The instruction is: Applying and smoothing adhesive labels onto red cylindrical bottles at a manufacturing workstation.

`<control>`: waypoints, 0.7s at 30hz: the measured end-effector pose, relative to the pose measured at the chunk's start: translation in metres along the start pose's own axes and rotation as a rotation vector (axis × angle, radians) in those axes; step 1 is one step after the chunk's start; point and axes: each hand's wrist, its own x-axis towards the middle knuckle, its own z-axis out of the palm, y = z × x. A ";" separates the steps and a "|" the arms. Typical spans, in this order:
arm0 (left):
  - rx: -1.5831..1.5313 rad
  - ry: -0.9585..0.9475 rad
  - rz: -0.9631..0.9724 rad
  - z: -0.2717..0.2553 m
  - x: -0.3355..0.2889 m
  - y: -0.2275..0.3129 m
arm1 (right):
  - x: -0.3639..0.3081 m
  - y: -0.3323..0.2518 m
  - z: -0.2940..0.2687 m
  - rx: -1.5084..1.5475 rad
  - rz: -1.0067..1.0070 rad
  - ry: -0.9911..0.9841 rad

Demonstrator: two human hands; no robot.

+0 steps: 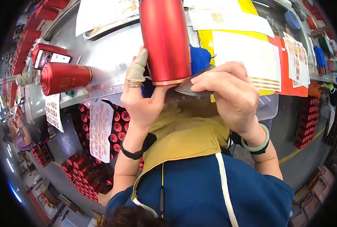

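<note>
Red canister rests in the left hand (gripping loosely); the right hand pinches a thin dark piece.

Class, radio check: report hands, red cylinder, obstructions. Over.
Left fingers hold red cylinder. Right fingers pinch dark flat tool at cylinder's near end. Blue cloth alongside, apparently not blocking.

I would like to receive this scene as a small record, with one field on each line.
Left hand: touching the large metallic-red cylinder near its gold-rimmed end; one finger wrapped
Right hand: pinching a thin, dark, flat piece near that end
Beside cylinder: blue fabric cloth
Table, left: red cylindrical container with gold marking
Table, right: white paper sheet with gold stripes
</note>
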 end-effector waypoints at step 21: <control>0.129 0.056 0.086 0.010 0.011 0.017 | 0.003 -0.006 0.001 -0.039 0.008 -0.010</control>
